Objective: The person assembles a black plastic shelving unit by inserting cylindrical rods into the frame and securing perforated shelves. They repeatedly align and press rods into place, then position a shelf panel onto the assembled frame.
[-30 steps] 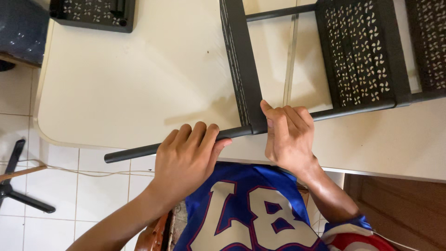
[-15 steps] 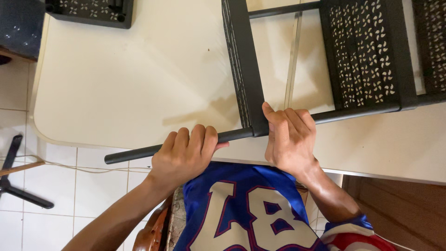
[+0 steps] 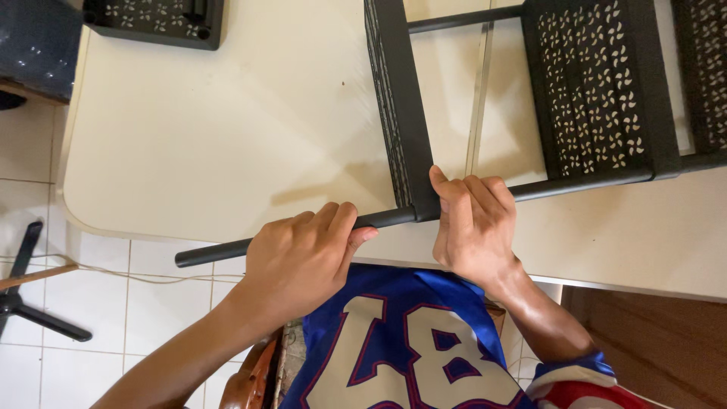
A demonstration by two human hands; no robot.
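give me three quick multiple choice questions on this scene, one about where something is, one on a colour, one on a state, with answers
1. Where does the free end of the black pole lie?
A. past the table's edge, over the tiled floor
B. inside a shelf tray
C. under the blue shirt

2. What colour is the table top?
A. black
B. cream
C. red

3. What is the state of the left hand?
A. flat and open on the table
B. curled around the pole
C. hanging clear of everything

Answers:
1. A: the pole's end juts out beyond the rounded table corner, with white floor tiles beneath.
2. B: the bare surface between the perforated black shelf parts is pale cream.
3. B: its fingers wrap over the pole, while the right hand grips where the pole meets the shelf corner.
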